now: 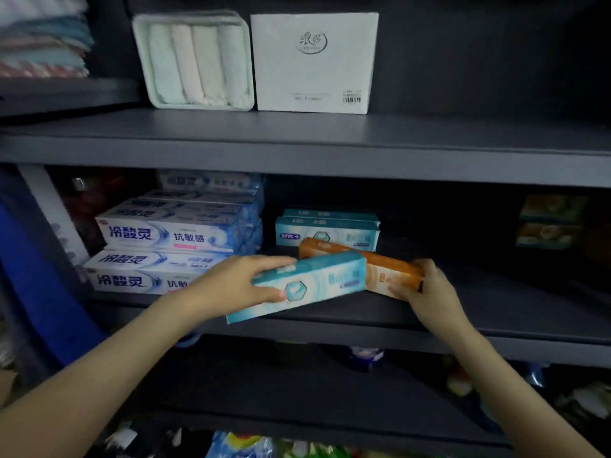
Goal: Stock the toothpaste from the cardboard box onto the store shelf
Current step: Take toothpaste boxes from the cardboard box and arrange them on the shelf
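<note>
My left hand (241, 282) grips a teal toothpaste box (317, 285), held tilted over the front edge of the middle shelf (496, 312). My right hand (426, 289) holds the right end of an orange toothpaste box (390, 269) that lies on the shelf just behind the teal one. Two more teal toothpaste boxes (327, 229) stand further back on the same shelf. A stack of white-and-blue toothpaste boxes (172, 239) fills the shelf's left side. The cardboard box is out of view.
The upper shelf (297, 143) carries a tray of rolled white towels (195, 61) and a white carton (314, 61). Folded cloths (43, 38) lie at the top left. Green packs (549, 223) sit at the far right of the middle shelf. Mixed goods show on the lower shelves.
</note>
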